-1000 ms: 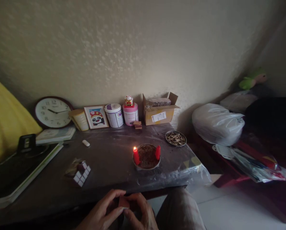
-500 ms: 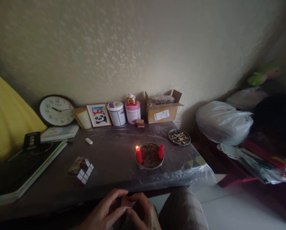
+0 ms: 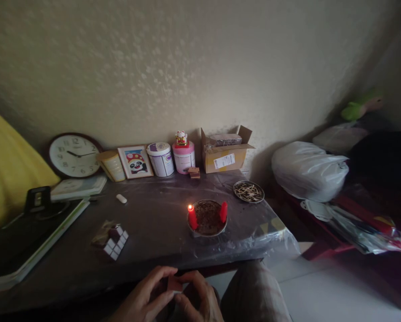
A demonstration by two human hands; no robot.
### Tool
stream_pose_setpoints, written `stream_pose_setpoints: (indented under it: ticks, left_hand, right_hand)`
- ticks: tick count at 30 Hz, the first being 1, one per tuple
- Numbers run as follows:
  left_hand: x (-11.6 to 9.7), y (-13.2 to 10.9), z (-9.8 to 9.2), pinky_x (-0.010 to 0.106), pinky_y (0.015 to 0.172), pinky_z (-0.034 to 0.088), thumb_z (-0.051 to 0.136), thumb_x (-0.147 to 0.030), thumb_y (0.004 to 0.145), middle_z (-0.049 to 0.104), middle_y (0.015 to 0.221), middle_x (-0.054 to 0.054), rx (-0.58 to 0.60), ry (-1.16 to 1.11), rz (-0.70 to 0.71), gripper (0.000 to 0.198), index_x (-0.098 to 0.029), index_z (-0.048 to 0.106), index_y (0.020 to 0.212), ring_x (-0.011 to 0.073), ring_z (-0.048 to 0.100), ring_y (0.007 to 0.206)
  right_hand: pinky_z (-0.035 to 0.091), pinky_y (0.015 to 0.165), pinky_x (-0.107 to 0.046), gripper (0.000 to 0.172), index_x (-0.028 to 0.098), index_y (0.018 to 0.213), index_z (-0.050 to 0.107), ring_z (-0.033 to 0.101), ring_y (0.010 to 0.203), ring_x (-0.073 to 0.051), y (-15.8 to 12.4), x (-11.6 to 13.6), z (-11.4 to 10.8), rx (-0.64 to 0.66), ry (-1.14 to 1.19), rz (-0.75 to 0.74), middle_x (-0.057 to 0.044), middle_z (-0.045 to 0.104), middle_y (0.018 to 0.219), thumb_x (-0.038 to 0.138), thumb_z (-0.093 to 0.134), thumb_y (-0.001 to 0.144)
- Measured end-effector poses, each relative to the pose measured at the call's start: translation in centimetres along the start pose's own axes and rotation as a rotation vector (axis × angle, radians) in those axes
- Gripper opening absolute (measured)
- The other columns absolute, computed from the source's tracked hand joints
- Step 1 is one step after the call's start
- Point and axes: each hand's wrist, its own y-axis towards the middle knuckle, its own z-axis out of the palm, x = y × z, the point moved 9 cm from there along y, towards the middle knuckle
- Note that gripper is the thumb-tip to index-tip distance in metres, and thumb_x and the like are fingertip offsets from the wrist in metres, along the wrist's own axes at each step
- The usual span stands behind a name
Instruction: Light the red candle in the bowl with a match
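My left hand (image 3: pixel 146 296) and my right hand (image 3: pixel 198 298) meet below the table's front edge, fingers pinched round a small reddish box (image 3: pixel 174 283) that looks like a matchbox. On the table ahead stands a round metal dish (image 3: pixel 207 219) with dark contents. A lit red candle (image 3: pixel 191 217) stands on its left rim and an unlit red candle (image 3: pixel 223 211) on its right. A shallow dish of matchsticks (image 3: pixel 249 191) lies further back to the right.
A puzzle cube (image 3: pixel 115 240) lies left of centre on the plastic-covered table (image 3: pixel 153 214). Along the wall stand a clock (image 3: pixel 73 154), a framed picture (image 3: pixel 135 162), two tubs (image 3: pixel 172 158) and a cardboard box (image 3: pixel 224 154). Books (image 3: pixel 26 241) sit left, a white bag (image 3: pixel 308 170) right.
My hands stay together on the small box with only slight finger shifts. The view has wobbled a little; nothing on the table has moved.
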Motion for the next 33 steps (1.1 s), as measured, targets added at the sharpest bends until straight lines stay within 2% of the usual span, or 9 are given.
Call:
stream_pose_setpoints:
  ticks: [3,8,18,23,28,33]
  left_hand:
    - [0.4,0.1,0.2,0.034,0.097,0.045,0.055,-0.042,0.086,0.066,0.121,0.001,0.014,-0.024,-0.003,0.033,-0.032,0.057,0.118,0.0224,0.060,0.111]
    - [0.7,0.0,0.3,0.036,0.101,0.043,0.054,-0.044,0.087,0.065,0.124,0.001,0.004,-0.020,-0.004,0.034,-0.034,0.057,0.119,0.0235,0.058,0.116]
    - [1.0,0.4,0.1,0.039,0.101,0.043,0.054,-0.047,0.085,0.066,0.123,0.003,-0.011,0.018,-0.015,0.037,-0.033,0.059,0.118,0.0261,0.058,0.115]
    - [0.6,0.3,0.2,0.037,0.100,0.043,0.054,-0.044,0.086,0.065,0.122,0.003,-0.009,0.027,-0.025,0.034,-0.032,0.058,0.117,0.0244,0.058,0.115]
    - [-0.1,0.1,0.2,0.036,0.098,0.044,0.052,-0.043,0.086,0.066,0.120,0.003,-0.009,0.038,-0.051,0.033,-0.031,0.058,0.116,0.0239,0.059,0.113]
    - [0.3,0.3,0.0,0.036,0.096,0.045,0.053,-0.043,0.084,0.066,0.121,0.004,-0.024,0.062,-0.069,0.035,-0.031,0.059,0.116,0.0253,0.059,0.112]
  right_hand:
    - [0.051,0.077,-0.026,0.029,0.030,0.105,0.066,0.066,0.083,-0.019,0.1,-0.2,0.3,0.044,-0.020,-0.008,0.000,0.071,0.093,0.050,0.063,0.083]
    - [0.052,0.072,-0.025,0.028,0.029,0.102,0.067,0.067,0.075,-0.017,0.3,0.3,-0.1,0.011,-0.001,-0.071,0.000,0.071,0.088,0.049,0.064,0.083]
    - [0.052,0.077,-0.026,0.027,0.030,0.104,0.066,0.066,0.082,-0.018,0.4,-0.2,0.2,0.052,0.010,-0.024,0.001,0.071,0.094,0.047,0.064,0.084]
    - [0.052,0.076,-0.025,0.027,0.031,0.100,0.068,0.066,0.079,-0.017,0.4,-0.3,-0.3,-0.029,0.035,-0.001,0.002,0.071,0.090,0.051,0.065,0.082]
    - [0.052,0.073,-0.024,0.029,0.031,0.100,0.068,0.066,0.076,-0.017,0.5,-0.3,0.0,-0.007,0.027,-0.048,0.002,0.072,0.088,0.052,0.065,0.081]
    - [0.052,0.075,-0.025,0.031,0.032,0.100,0.068,0.067,0.079,-0.018,0.7,-0.3,0.0,0.003,0.055,-0.037,0.002,0.073,0.092,0.056,0.063,0.081]
